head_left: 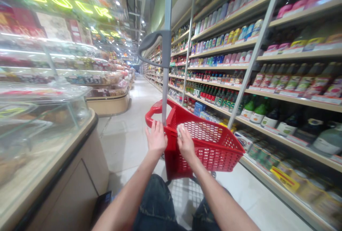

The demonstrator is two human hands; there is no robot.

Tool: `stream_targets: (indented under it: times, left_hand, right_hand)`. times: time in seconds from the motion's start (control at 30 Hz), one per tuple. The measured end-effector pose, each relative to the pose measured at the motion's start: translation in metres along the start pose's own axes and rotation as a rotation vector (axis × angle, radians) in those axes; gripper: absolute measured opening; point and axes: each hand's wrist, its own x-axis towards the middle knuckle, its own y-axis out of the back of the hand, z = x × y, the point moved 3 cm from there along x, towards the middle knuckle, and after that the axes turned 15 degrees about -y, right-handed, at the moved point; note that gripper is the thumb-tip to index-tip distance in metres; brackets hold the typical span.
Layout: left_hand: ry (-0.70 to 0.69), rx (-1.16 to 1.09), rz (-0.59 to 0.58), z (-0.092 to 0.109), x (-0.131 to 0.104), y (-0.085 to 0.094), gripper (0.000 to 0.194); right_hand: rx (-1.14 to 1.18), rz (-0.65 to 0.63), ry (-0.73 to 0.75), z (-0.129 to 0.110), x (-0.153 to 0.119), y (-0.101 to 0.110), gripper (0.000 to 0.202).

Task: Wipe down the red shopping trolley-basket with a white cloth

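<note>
A red plastic rolling shopping basket (213, 156) with perforated sides stands in front of my knees. From its near left corner rises a grey pole (165, 88) with a dark grey loop handle (153, 47). My left hand (156, 139) grips the basket's upper edge just below the pole, fingers laid over the rim. In my right hand (186, 145) is a crumpled white cloth or tissue (181, 130), pinched and held against the basket's inner rim. The fingertips under the cloth are partly hidden.
Shelves of bottles (291, 77) and cans line the right side. A glass-topped display counter (88, 127) stands close on the left, with another counter (112, 102) beyond. A tiled aisle (139, 92) runs ahead. A dark object (103, 202) lies low beside my left leg.
</note>
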Motion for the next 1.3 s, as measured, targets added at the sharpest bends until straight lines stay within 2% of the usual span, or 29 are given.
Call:
stream_targets:
  times: [0.07, 0.13, 0.27, 0.33, 0.4, 0.47, 0.53, 0.57, 0.63, 0.73, 0.83, 0.9, 1.03, 1.1, 1.2, 1.3]
  left_hand:
    - [-0.002, -0.006, 0.008, 0.003, -0.004, 0.004, 0.059]
    - [-0.002, -0.024, 0.012, 0.003, -0.007, 0.009, 0.056]
    - [-0.032, -0.068, 0.067, -0.007, -0.007, 0.024, 0.048]
    - [-0.026, -0.070, 0.108, -0.015, -0.006, 0.029, 0.047]
    - [-0.016, -0.068, 0.103, -0.022, -0.004, 0.030, 0.048]
    - [-0.031, -0.067, 0.062, -0.026, -0.003, 0.028, 0.047]
    - [-0.051, -0.059, 0.040, -0.027, -0.002, 0.025, 0.045]
    - [-0.058, -0.052, 0.042, -0.028, -0.002, 0.024, 0.044]
    - [-0.066, -0.039, 0.058, -0.029, -0.003, 0.023, 0.043]
    - [-0.064, -0.042, 0.071, -0.034, -0.003, 0.022, 0.044]
    - [-0.063, -0.053, 0.084, -0.038, -0.004, 0.023, 0.042]
    - [-0.075, -0.049, 0.099, -0.040, -0.005, 0.023, 0.041]
    - [-0.099, -0.032, 0.116, -0.041, -0.007, 0.023, 0.038]
    - [-0.105, -0.029, 0.117, -0.041, -0.007, 0.023, 0.038]
    - [-0.103, -0.035, 0.122, -0.043, -0.007, 0.024, 0.038]
    - [-0.120, -0.060, 0.145, -0.046, -0.005, 0.026, 0.034]
  right_hand:
    - [0.061, -0.014, 0.033, -0.022, 0.005, -0.013, 0.053]
    - [0.100, -0.017, 0.049, -0.039, 0.009, -0.015, 0.055]
    - [0.148, 0.084, 0.139, -0.081, 0.033, 0.008, 0.056]
    - [0.140, 0.183, 0.235, -0.112, 0.059, 0.027, 0.055]
    - [0.101, 0.220, 0.366, -0.146, 0.093, 0.042, 0.054]
    - [0.058, 0.212, 0.465, -0.173, 0.127, 0.048, 0.053]
    - [-0.008, 0.157, 0.533, -0.184, 0.148, 0.046, 0.049]
    - [-0.044, 0.117, 0.562, -0.182, 0.150, 0.041, 0.046]
    - [-0.113, 0.020, 0.623, -0.167, 0.136, 0.028, 0.042]
    - [-0.196, -0.137, 0.714, -0.130, 0.088, 0.007, 0.037]
    - [-0.235, -0.206, 0.702, -0.107, 0.054, -0.005, 0.038]
    - [-0.213, -0.185, 0.676, -0.109, 0.056, -0.004, 0.039]
    - [-0.133, -0.061, 0.616, -0.131, 0.085, 0.009, 0.041]
    - [-0.128, -0.040, 0.617, -0.130, 0.084, 0.010, 0.040]
    - [-0.146, -0.061, 0.630, -0.105, 0.049, 0.002, 0.041]
    - [-0.152, -0.003, 0.533, -0.063, 0.005, -0.011, 0.048]
